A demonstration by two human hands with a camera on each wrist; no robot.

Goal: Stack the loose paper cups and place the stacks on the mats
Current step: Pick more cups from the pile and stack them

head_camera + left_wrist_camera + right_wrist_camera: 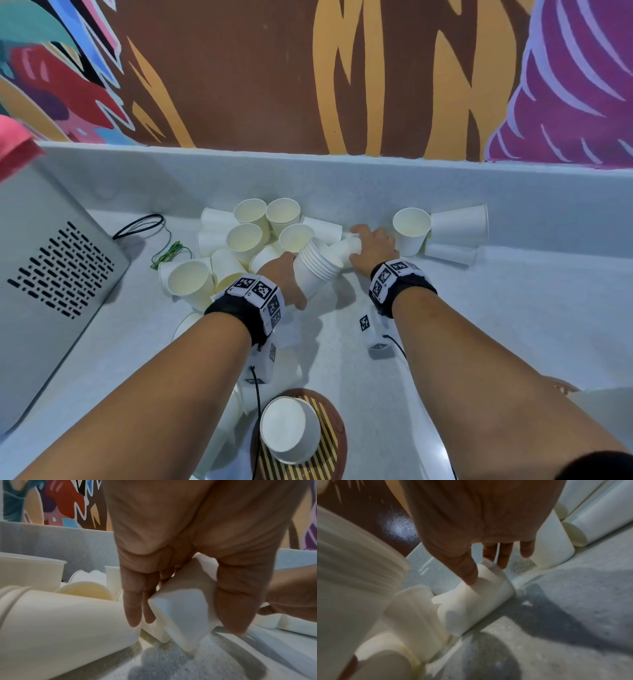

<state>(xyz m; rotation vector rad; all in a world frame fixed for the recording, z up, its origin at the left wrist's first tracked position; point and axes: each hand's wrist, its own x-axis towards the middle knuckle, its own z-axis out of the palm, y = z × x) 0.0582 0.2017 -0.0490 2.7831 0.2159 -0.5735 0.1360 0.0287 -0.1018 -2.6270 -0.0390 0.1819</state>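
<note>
- Far left: grey appliance [51, 274] with slotted vents on the pale bench [513, 325]; black cable [140, 224] coiled just beside it
- Left of centre: heap of loose paper cups [246, 236], some upright, some tipped over, touching one another
- Left hand [284, 274] wraps a nested stack of cups [317, 270], held tilted with rims toward the right; grip closed round its lower wall, thumb and fingers pinching it in the left wrist view
- Near edge, below the stack: round striped mat [329, 442] carrying one finished stack [289, 428]
- Right hand [371, 245] reaches onto a lying cup [481, 595]; thumb and fingers curl over its wall, so the grip looks closed on it, though it is not lifted
- Far right: one upright cup [411, 229] and two lying cups [459, 224], near the right hand
- Step judged: mid-stacking, feeding the next single cup
- Next move calls for lifting that cup, turning its base toward the stack's open mouth, and sliding it in squarely so the thin wall does not crush
</note>
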